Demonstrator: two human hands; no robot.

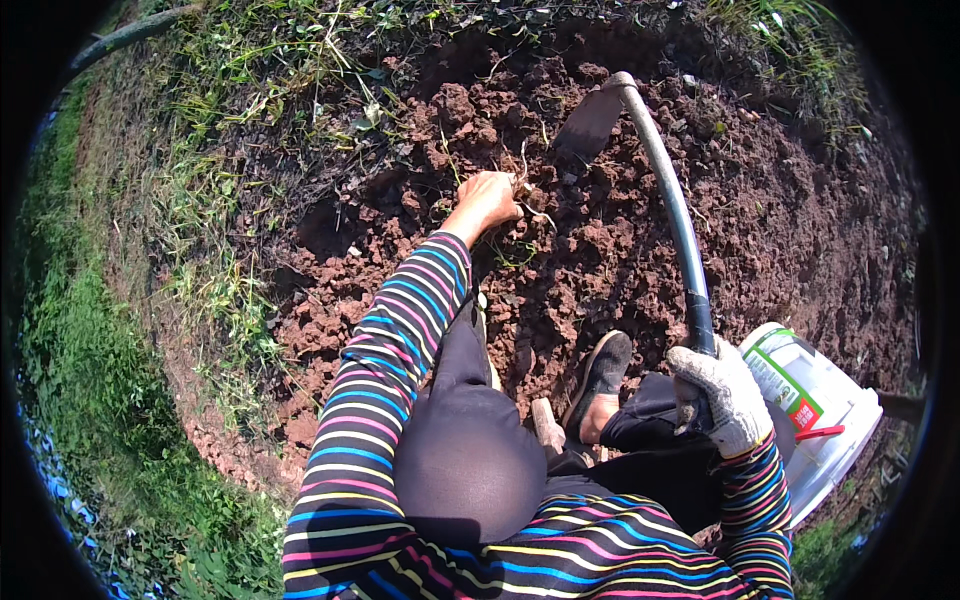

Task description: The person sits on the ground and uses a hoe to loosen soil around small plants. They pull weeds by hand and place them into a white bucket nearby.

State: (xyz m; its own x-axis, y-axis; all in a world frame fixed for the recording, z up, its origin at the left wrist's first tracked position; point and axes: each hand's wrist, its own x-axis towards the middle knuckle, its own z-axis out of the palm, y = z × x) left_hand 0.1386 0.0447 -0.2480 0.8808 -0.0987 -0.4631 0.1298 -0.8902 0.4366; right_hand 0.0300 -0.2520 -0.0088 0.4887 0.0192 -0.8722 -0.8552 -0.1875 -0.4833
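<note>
My bare left hand reaches out over dug, reddish-brown soil, its fingers closed on a bunch of thin pale roots. My right hand, in a white knitted work glove, grips the dark-wrapped end of a hoe handle. The long handle curves up and away from me. At its far end the metal hoe blade rests against the clods, to the right of and beyond my left hand.
A white plastic bucket with a printed label and red handle grip lies on its side at my right. Weeds and grass border the soil on the left. My shoe stands on the soil. A branch crosses the upper left.
</note>
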